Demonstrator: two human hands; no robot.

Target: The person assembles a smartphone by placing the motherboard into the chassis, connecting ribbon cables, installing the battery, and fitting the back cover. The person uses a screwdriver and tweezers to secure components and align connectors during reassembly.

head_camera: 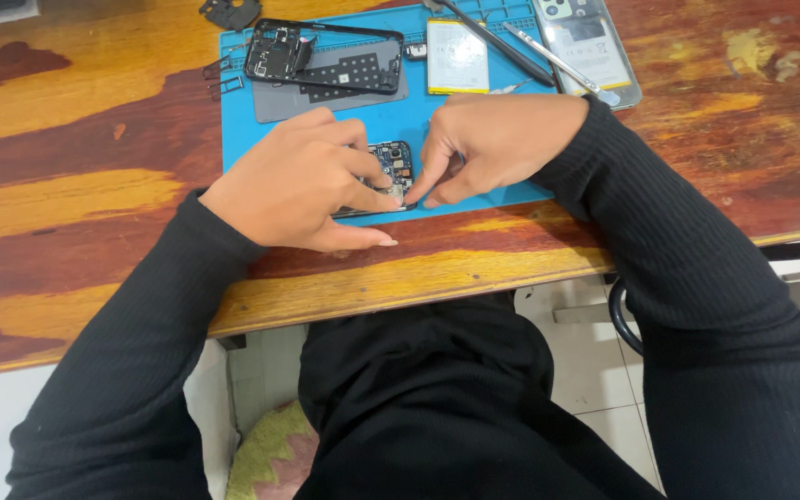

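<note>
Nearest: black long-sleeved arms and a dark lap, above a pale tiled floor (594,370) and a green-and-pink patterned cushion (270,454).

Worn wooden table, red-brown with yellow patches (76,204): bears all items below.

Left hand (298,181): lies knuckles-up at the near edge of the flat blue rubber work mat (391,120), fingers curled and pressed down; thumb stretched along the table edge; fingertips on the small dark phone circuit board with metal parts (394,165).

Right hand (493,143): just beside the left, fingers bunched together, thumb and forefinger tips pinched at the board's right edge. Whether they hold some small part cannot be told.

Circuit board: on the mat's near portion, between the two hands, largely hidden by the fingers.

Middle of mat: grey rectangular panel (280,100), with a black phone frame with open middle (326,56) lying on it.

Right of these: white rectangular battery with yellow edge (456,56).

Farther right: long black slender tool (502,42) and thin metal tool (553,57), laid slantwise; a phone back cover, pale and glossy (599,46), over the mat's far right corner.

Farthest: small black bracket piece (231,11) on the wood beyond the mat.
</note>
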